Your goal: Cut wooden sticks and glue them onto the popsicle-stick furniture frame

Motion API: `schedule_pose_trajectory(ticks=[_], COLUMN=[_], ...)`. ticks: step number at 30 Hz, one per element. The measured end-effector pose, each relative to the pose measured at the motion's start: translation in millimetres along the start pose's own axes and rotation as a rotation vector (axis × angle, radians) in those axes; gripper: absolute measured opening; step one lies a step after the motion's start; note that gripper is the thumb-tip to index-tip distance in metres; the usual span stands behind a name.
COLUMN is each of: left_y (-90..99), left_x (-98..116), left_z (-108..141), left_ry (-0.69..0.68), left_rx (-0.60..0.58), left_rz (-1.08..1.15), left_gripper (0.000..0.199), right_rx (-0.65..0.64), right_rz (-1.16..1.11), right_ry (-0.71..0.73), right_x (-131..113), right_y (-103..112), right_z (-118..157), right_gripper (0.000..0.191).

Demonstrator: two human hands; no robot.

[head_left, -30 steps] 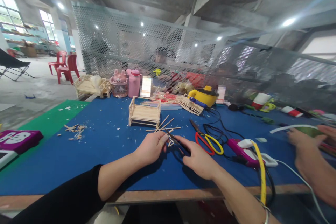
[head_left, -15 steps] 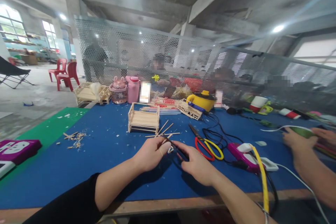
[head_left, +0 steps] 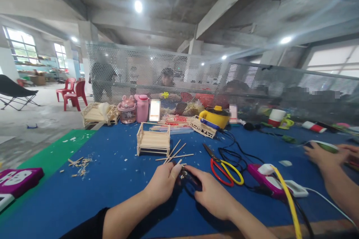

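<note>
Small pale pieces (head_left: pixel 183 174) are held between the two hands, low over the blue mat (head_left: pixel 112 198), nearest the wearer; count and shape cannot be told, too small and partly hidden. They are pinched in the left hand (head_left: pixel 163 181), fingers narrowed together, fingertips partly covered. A dark hand tool (head_left: pixel 194 181) is gripped in the right hand (head_left: pixel 214 193), fingers curled round it, its working end brought up to the pieces. Whether the tool's jaws are parted cannot be told.

Just beyond the hands, loose sticks (head_left: pixel 173 151) are laid crossed on the mat, unattached. Next to them a small wooden bench frame (head_left: pixel 153 142) is stood upright, untouched; seat, back and end posts are seen joined, so it is judged largely built. Whether any part is missing from it cannot be told. The held pieces are not joined to any frame; that work is judged to be midway.

To the right, scissors (head_left: pixel 214 160) are left lying, unheld. To the left, short offcuts (head_left: pixel 80 165) are scattered in a pile. Farther back, another wooden frame (head_left: pixel 94 114) is placed at the mat's far edge, and a latticed wooden piece (head_left: pixel 203 127) is leaned by a yellow pot (head_left: pixel 219 118). At far right, a green object is handled by a co-worker's hands (head_left: pixel 322 155).
</note>
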State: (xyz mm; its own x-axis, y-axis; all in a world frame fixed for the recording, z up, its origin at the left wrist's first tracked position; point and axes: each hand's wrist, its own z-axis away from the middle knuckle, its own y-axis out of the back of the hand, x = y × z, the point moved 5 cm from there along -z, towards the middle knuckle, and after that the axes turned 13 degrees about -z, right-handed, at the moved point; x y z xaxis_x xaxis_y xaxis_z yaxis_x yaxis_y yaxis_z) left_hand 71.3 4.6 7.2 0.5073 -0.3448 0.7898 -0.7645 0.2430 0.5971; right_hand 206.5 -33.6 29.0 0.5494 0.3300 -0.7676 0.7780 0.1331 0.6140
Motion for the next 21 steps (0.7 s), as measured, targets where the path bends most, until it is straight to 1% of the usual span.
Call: schedule_pose_trajectory(ticks=[1,3,6,11,16,19,21], left_y=[-1.1,-1.3,0.9,4.0,2.6,-0.2,-1.2], left_x=[0,-1,-2,1,-1,-6,-7], left_z=[0,-1,-1,1,1,0,-1], left_ry=[-0.005,-0.026,-0.037,-0.070,-0.028,0.024,0.029], left_rx=[-0.025,-0.034,-0.008,0.033,0.047,0.003,-0.032], left_rz=[-0.002,-0.014,-0.014,-0.013,-0.034,-0.041,-0.036], left_gripper=[0.048,0.049,0.045,0.044,0.051,0.057,0.058], right_rx=[0.010,0.035,0.042,0.019,0.029,0.026,0.037], right_rz=[0.012,0.041,0.061,0.010,0.012,0.025,0.056], right_ry=[-0.003,-0.021,-0.035,0.027,0.044,0.051,0.041], right_x=[1,4,7,-2,-6,-2,3], right_y=[0,0,-1,0,0,-2,-5], right_z=[0,0,-1,-2,-1,0,0], right_gripper=[0.072,0.073,0.074,0.070,0.072,0.071,0.070])
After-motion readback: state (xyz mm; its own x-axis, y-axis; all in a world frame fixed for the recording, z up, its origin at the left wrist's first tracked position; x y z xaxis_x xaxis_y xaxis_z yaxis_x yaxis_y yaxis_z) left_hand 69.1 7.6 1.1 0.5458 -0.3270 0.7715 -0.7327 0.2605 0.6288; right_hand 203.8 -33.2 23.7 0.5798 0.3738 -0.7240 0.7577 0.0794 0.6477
